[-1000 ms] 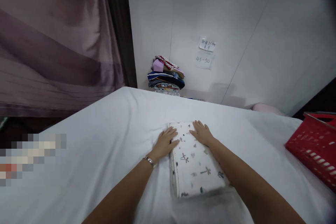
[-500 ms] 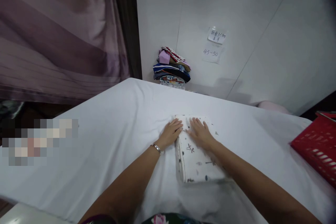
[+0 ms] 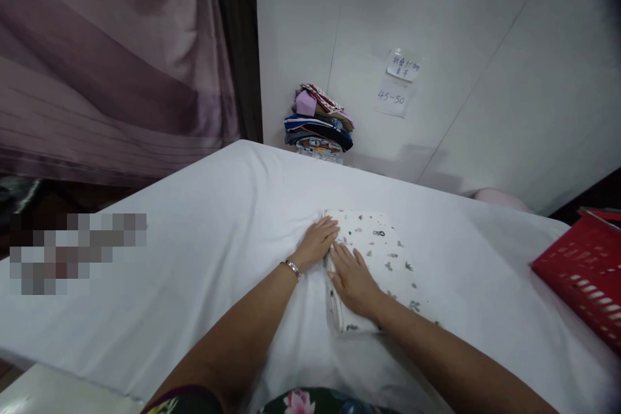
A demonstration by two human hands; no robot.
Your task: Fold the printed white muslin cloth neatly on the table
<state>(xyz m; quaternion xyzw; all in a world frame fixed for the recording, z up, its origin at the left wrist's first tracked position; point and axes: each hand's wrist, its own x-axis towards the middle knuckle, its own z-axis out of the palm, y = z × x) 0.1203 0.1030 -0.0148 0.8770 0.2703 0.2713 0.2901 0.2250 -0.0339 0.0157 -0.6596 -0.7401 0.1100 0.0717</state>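
Note:
A white cloth with small printed plants and shapes (image 3: pixel 388 259) lies folded into a thick rectangle in front of me. My left hand (image 3: pixel 317 242) rests on its upper left edge with the fingers stretched out; a silvery bracelet is round that wrist. Flat on the cloth's left part lies my right hand (image 3: pixel 354 279), fingers extended, just below and to the right of the left one. Neither hand grips anything. The cloth's layered left side shows beneath my right hand, while my right forearm hides its lower right part.
A white sheet covers the table (image 3: pixel 194 239). Beyond its far edge stands a stack of folded clothes (image 3: pixel 320 119) against the wall, near paper notes (image 3: pixel 400 81). A red plastic basket (image 3: pixel 582 272) stands at the right. A pink curtain (image 3: pixel 121 65) hangs at the left.
My right hand has slid back toward me and left across the cloth, uncovering more of its upper print. My left hand has stayed at the left edge.

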